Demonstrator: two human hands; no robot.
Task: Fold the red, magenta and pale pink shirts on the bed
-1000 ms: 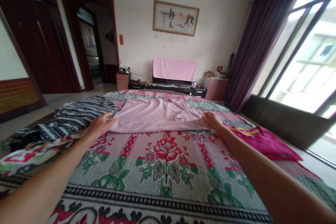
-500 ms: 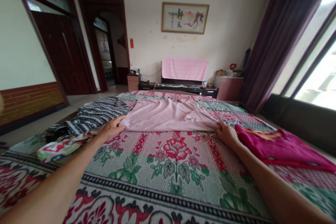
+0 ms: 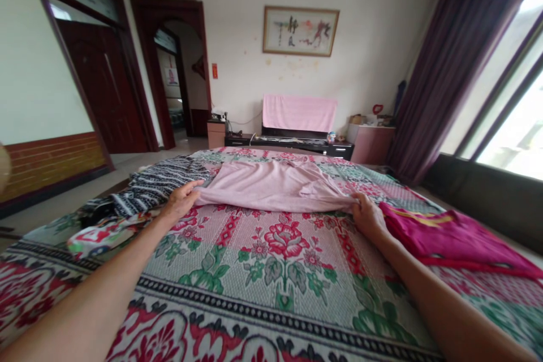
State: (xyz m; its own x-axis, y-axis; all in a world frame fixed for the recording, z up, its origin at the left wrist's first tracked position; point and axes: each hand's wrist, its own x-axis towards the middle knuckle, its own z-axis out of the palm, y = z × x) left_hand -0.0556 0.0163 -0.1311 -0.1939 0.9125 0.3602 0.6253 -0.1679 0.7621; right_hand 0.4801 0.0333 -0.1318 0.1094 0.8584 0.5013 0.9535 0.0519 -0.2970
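Note:
A pale pink shirt (image 3: 271, 184) lies spread across the flowered bedspread (image 3: 263, 277), with its near edge stretched between my hands. My left hand (image 3: 183, 199) pinches the left end of that edge. At the right end, my right hand (image 3: 365, 214) is closed on the fabric. Between the two hands the edge is lifted a little and sags in the middle. Some of the fingertips are hidden by the cloth and the hands themselves.
A folded magenta garment (image 3: 462, 240) lies right of my right hand. Left of my left hand are a black-and-white patterned garment (image 3: 159, 184) and a colourful printed cloth (image 3: 102, 237). Beyond the bed stands a low black cabinet (image 3: 339, 150) under a pink towel (image 3: 299, 112).
Both hands have risen slightly, lifting the corners of the shirt's near edge off the bedspread. That edge went from nearly straight to bowed.

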